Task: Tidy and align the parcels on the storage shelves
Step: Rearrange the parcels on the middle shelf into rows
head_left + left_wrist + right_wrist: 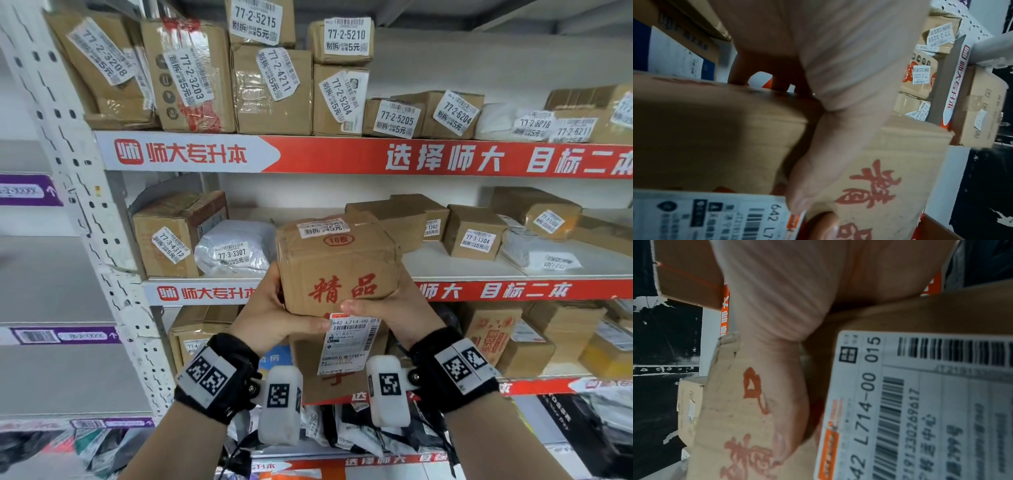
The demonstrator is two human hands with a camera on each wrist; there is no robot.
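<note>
Holding one cardboard box [337, 263] up in front of the middle shelf [462, 270] — left hand [274, 320] and right hand [394, 313] each wrapped round a lower corner, thumbs on the printed face by the shipping label [349, 342]. Not yet shelved. Top-shelf parcels [274, 89] stand fairly even, but mid-shelf ones incl. the grey poly bag [236, 248] sit loose w/ gaps (bottom shelves messier), so most of the tidying looks left.
</note>
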